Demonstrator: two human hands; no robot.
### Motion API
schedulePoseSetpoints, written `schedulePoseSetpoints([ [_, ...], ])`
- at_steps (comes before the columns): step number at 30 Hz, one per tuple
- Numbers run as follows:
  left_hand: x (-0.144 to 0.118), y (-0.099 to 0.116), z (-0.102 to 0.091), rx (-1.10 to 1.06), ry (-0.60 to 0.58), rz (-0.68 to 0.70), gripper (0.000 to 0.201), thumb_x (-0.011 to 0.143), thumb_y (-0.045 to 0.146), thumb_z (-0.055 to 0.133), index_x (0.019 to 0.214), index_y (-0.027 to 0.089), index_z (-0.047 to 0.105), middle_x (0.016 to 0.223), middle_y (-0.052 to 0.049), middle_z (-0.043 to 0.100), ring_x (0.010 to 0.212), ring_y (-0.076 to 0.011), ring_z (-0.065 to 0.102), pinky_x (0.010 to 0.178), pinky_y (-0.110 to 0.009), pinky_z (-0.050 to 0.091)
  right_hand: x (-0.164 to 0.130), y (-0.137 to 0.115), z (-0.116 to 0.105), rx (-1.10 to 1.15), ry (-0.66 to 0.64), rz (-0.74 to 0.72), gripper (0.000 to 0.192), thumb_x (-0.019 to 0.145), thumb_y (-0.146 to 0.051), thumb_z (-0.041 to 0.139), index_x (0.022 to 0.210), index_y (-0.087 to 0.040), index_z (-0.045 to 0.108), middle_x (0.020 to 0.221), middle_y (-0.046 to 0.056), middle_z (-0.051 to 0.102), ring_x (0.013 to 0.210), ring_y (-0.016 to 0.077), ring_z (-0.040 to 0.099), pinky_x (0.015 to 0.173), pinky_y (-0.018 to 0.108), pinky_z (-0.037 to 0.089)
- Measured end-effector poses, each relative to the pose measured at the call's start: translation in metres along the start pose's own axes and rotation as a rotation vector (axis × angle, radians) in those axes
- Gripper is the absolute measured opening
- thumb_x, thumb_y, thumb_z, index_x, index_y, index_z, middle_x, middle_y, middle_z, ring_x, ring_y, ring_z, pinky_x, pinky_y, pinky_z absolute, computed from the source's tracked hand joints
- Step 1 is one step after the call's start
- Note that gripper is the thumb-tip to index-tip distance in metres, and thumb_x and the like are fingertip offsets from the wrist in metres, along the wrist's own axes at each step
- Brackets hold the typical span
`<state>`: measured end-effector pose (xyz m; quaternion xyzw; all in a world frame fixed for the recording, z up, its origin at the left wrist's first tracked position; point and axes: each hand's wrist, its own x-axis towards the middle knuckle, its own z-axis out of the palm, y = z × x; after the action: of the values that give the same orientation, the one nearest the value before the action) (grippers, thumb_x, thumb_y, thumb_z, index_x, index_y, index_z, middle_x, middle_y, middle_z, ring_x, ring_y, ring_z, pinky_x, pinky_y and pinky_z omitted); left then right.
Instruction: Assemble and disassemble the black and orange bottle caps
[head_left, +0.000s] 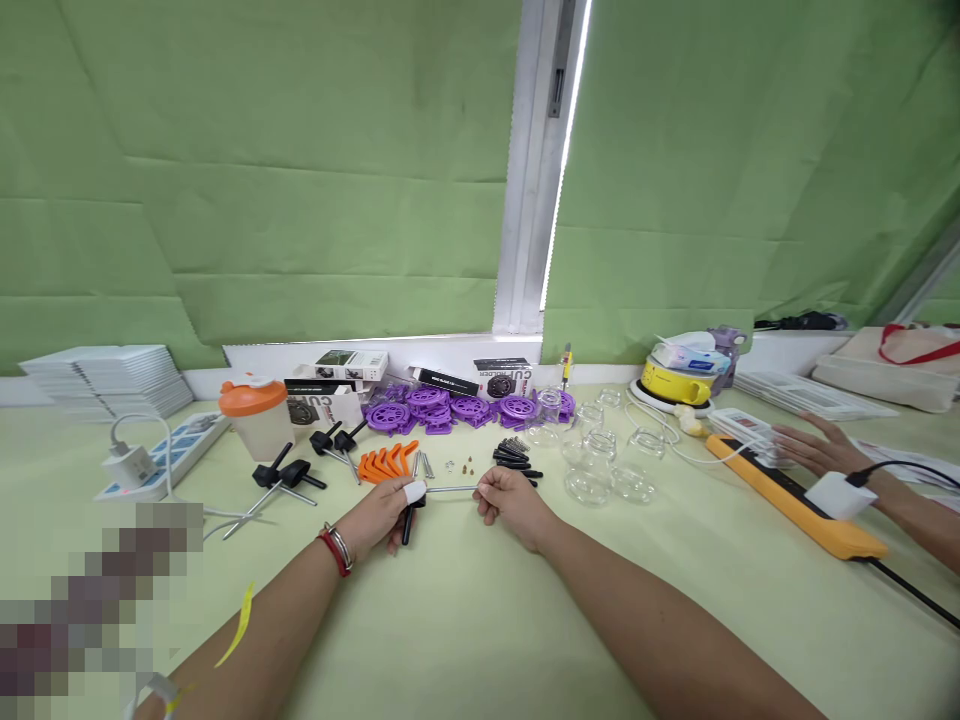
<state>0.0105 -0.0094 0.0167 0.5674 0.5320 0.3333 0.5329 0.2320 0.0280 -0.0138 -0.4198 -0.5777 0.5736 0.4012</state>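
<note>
Pinching a thin metal rod [452, 489] between them, the left hand [379, 517] grips its black-handled end while the right hand [512, 506] nips the other tip, so the rod runs crosswise just above the green table [465, 620], near orange clips [386, 462].

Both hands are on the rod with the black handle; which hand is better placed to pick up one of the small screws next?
Right, probably. The right hand pinches only the rod tip, beside the screws; the left hand grips the handle end.
</note>
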Motion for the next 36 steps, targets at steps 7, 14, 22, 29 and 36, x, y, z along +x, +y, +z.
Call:
schedulePoseSetpoints([
  [7,-0.001,0.000,0.000,0.012,-0.003,0.001,0.041,0.076,0.061,0.051,0.072,0.020,0.043,0.051,0.005,0.050,0.033,-0.0089,0.041,0.029,-0.020,0.035,0.001,0.001,-0.001,0.010,-0.005,-0.009,0.018,0.078,-0.032,0.059,0.072,-0.016,0.053,0.061,0.000,0.061,0.045,0.0090,0.051,0.051,0.025,0.041],
  [14,0.001,-0.003,-0.001,0.007,-0.006,0.000,0.042,0.076,0.061,0.051,0.073,0.020,0.043,0.052,0.006,0.051,0.033,-0.0083,0.041,0.029,-0.020,0.035,-0.001,-0.001,0.001,0.004,-0.007,-0.001,0.021,0.077,-0.035,0.060,0.070,-0.016,0.052,0.056,-0.001,0.058,0.044,0.0092,0.051,0.051,0.025,0.041],
  [22,0.001,-0.002,-0.001,-0.002,-0.003,0.001,0.041,0.076,0.060,0.052,0.073,0.020,0.045,0.051,0.005,0.050,0.034,-0.0095,0.042,0.030,-0.021,0.035,-0.001,-0.001,0.000,-0.013,-0.003,0.003,0.018,0.079,-0.031,0.057,0.071,-0.016,0.052,0.058,-0.001,0.059,0.045,0.0089,0.051,0.051,0.025,0.041],
  [29,-0.001,0.000,0.000,0.002,0.001,0.004,0.041,0.075,0.060,0.052,0.074,0.020,0.046,0.051,0.005,0.049,0.034,-0.0090,0.041,0.030,-0.020,0.033,-0.010,0.000,0.003,-0.386,0.129,-0.247,0.018,0.081,-0.028,0.056,0.095,-0.017,0.057,0.087,0.007,0.063,0.073,0.0185,0.059,0.069,0.035,0.048],
  [36,-0.007,0.005,0.014,0.041,-0.093,0.013,0.045,0.076,0.065,0.050,0.076,0.020,0.047,0.049,0.005,0.051,0.033,-0.0086,0.043,0.032,-0.019,0.034,-0.046,-0.023,0.030,-1.065,0.021,-0.751,0.047,0.082,-0.030,0.061,0.126,-0.019,0.050,0.124,0.011,0.057,0.117,0.0284,0.042,0.103,0.047,0.026],
])
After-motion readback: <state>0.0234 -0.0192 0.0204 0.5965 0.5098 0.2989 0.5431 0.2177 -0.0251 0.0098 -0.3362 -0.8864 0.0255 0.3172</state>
